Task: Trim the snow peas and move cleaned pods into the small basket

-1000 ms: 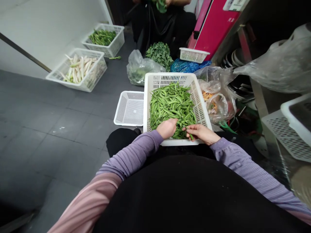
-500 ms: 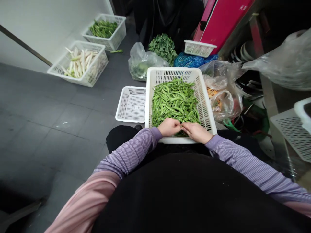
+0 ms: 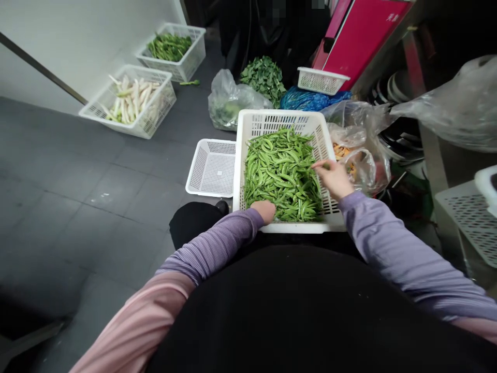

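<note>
A white slatted basket (image 3: 242,155) in front of me holds a heap of green pea pods (image 3: 277,171). My left hand (image 3: 264,210) rests low at the basket's near left corner, on the edge of the pods. Its fingers point down and are hidden from me, so what they hold does not show. Over the right side of the heap reaches my right hand (image 3: 334,177), its fingers stretched out to the left and touching or just above the pods. Nothing can be made out between those fingers.
A shallow white tray (image 3: 213,168) sits left of the basket. Beyond it are a crate of white radishes (image 3: 130,101), a crate of greens (image 3: 173,52), a bagged vegetable (image 3: 229,106) and leafy greens (image 3: 264,77). Plastic bags (image 3: 355,150) and a metal shelf (image 3: 435,150) flank my right.
My hands were together at the basket's near edge and have parted. The right one has moved up and right over the pods; the left has shifted slightly left and down.
</note>
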Demonstrator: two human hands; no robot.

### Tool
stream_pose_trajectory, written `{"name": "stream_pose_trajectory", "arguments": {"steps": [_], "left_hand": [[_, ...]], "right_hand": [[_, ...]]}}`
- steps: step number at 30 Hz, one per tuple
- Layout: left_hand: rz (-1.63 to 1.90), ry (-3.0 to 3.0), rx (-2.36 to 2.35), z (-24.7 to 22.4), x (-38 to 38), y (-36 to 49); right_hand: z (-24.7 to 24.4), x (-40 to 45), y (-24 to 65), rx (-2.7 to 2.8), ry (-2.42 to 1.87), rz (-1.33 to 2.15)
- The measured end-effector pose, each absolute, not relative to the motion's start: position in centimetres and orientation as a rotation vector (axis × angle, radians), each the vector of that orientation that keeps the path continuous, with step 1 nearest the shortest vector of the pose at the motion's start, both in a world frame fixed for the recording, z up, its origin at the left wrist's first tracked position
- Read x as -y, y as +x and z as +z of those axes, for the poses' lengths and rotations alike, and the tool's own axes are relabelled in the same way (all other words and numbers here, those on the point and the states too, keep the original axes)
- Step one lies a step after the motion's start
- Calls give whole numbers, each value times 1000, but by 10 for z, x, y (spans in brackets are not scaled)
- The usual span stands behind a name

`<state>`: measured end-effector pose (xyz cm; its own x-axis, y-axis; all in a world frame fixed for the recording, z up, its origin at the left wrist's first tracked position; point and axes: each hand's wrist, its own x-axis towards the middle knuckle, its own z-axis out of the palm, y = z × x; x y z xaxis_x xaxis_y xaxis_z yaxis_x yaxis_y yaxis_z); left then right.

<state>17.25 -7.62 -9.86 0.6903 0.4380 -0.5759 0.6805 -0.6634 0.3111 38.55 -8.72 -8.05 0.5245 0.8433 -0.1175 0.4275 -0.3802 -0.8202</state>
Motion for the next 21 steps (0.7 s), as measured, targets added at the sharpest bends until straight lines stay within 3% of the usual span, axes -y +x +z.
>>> {"name": "stream_pose_trajectory", "arguments": {"steps": [3,5,12,21], "left_hand": [[-671,2391,-767,-95,73,176],[-557,2408,-835,-91,72,179],[26,2383,-883,-73,73,184],[-11,2593,-772,-70,85,188]], "right_hand": [[-96,72,365,1502,-2286,568],[-101,70,353,1532,-2377,582],[-67,111,339,695,-1819,1464],[-56,134,321,529,-1678,1595]]}}
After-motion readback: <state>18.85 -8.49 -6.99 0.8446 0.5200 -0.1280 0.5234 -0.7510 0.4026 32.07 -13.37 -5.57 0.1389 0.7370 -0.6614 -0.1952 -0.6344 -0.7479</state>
